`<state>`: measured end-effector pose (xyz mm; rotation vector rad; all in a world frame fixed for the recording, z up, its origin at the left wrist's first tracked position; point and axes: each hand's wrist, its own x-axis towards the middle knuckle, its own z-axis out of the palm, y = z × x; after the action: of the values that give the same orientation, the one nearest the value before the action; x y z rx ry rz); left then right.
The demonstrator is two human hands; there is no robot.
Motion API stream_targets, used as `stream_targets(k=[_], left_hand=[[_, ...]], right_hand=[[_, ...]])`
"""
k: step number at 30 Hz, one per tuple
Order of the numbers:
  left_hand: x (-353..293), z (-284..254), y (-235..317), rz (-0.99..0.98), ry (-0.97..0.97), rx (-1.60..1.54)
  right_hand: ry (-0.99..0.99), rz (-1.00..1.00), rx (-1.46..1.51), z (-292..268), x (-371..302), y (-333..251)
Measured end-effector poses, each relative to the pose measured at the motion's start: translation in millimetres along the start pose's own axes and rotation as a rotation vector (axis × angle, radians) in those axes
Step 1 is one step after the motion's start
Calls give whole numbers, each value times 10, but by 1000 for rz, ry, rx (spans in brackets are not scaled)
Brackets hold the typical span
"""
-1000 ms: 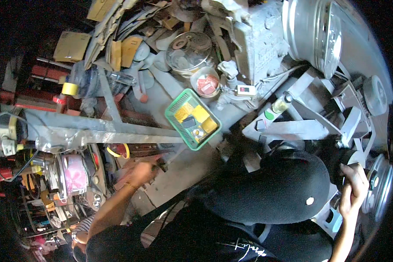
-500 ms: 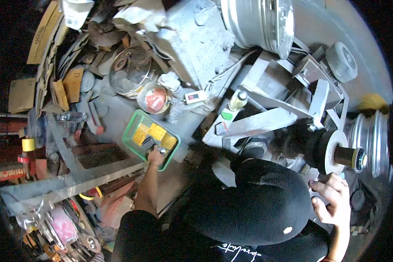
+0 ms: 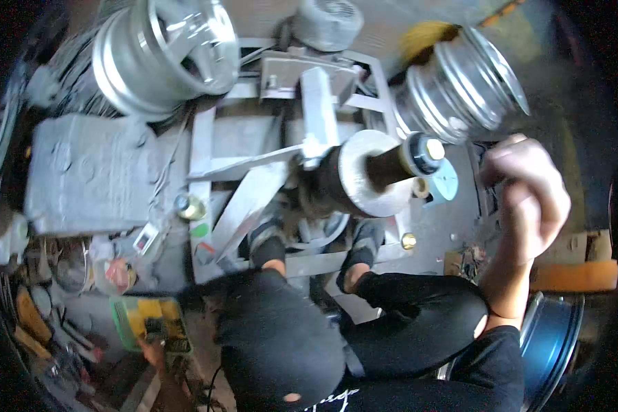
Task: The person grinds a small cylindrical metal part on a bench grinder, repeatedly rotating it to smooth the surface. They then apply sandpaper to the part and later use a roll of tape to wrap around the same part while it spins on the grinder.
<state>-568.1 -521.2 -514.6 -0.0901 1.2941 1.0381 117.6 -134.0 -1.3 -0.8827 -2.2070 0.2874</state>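
At the lower left, my left hand (image 3: 152, 351) reaches into a green plastic basket (image 3: 121, 323). Its fingers close on or against a small dark thing among yellow packets (image 3: 144, 310); blur hides what it is. My right hand (image 3: 532, 196) is raised at the right, smeared by motion, with fingers loosely bent, the thumb apart and nothing visible in them. The hand nearest part is the grinding-type spindle (image 3: 391, 168), a dark shaft with a nut on its end. Behind that stands a pale round disc (image 3: 367, 172) on a grey metal frame (image 3: 247, 213).
Silver wheel rims stand at the upper left (image 3: 134, 62) and upper right (image 3: 453, 89); a blue rim (image 3: 553, 350) is at the lower right. A motor (image 3: 328, 24) sits behind the frame. A small bottle (image 3: 189, 206) rests on it. A grey dusty block (image 3: 89, 175) lies left.
My view has swung right, so the basket now appears lower left and the spindle central. My left hand stays in the basket. My right hand has risen beside the spindle.
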Motion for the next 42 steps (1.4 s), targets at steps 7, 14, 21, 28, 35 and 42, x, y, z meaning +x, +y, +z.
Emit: stream_targets(k=[7, 14, 21, 28, 35, 42], left_hand=[[-1199, 2596, 772, 321, -133, 43], [-787, 3903, 1107, 185, -271, -210], [-523, 3123, 919, 322, 113, -353], [-494, 2863, 414, 280, -65, -73], [-487, 2886, -13, -25, -106, -173], [-491, 2748, -460, 12, 73, 626]], right_hand=[[219, 653, -159, -237, -767, 774], [-56, 490, -381, -757, -1550, 1172], [-54, 623, -361, -829, -1858, 1274], [-26, 884, -167, -629, -1989, 1142], [87, 957, -90, -299, -1674, 1037], [-151, 865, -77, -503, -2160, 1506]])
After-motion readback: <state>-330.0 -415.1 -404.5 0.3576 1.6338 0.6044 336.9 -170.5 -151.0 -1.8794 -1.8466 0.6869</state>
